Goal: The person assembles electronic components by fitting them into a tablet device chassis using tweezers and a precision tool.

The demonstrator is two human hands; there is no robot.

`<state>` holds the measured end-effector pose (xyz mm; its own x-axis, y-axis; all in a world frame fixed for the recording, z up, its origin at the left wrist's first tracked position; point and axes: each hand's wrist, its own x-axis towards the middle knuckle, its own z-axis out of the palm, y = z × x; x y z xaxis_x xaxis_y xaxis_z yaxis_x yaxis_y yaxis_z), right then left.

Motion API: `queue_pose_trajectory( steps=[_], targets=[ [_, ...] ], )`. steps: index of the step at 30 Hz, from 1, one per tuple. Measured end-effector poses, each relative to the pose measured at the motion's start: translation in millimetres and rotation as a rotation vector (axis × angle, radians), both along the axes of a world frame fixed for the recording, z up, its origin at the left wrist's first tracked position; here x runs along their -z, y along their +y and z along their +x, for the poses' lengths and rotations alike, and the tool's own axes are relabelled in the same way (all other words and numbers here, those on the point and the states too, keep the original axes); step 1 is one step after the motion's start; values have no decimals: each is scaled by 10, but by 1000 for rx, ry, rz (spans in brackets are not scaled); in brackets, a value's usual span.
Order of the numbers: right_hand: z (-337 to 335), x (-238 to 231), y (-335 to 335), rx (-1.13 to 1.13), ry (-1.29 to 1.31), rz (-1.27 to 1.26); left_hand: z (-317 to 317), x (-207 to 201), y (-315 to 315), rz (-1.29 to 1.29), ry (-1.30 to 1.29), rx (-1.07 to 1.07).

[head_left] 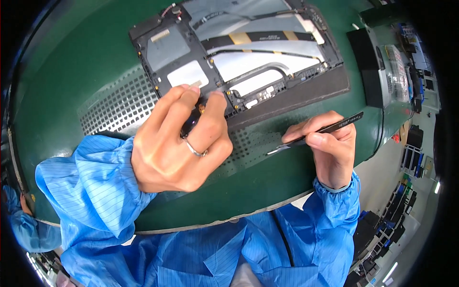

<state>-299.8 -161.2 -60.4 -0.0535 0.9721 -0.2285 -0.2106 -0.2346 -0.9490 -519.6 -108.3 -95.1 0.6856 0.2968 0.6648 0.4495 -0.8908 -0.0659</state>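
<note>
A dark, flat electronic device housing (189, 83) with silver panels and black ribbon cables (258, 37) lies on a dark mat. My left hand (179, 143), wearing a ring, is closed over the housing's near corner, its bent fingertips touching the frame. Small dark and gold parts show in the gap between those fingers; what lies beneath is hidden. Near the housing's right side, my right hand (330, 143) pinches black tweezers (342, 123) between thumb and fingers. The tips of the tweezers point left and down, apart from the housing, above the mat.
The green work table (62, 81) curves around the housing. A sheet with rows of square holes (117, 105) lies left and beneath my left hand. A black box (366, 67) and a clear plastic container (396, 71) stand at the right. Another person's blue sleeve (33, 229) shows at lower left.
</note>
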Motion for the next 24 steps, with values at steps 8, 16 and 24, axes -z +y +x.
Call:
queue_pose_trajectory(
  steps=[8, 16, 24],
  targets=[
    [-64, -209, 174, 97, -9, 382, -58, -241, 27, -262, -235, -40],
    [-277, -363, 423, 167, -414, 645, -123, -418, 40, -499, -254, -108],
    [-369, -403, 435, 139, -434, 694, -164, -498, 57, -521, -299, -104]
  ],
)
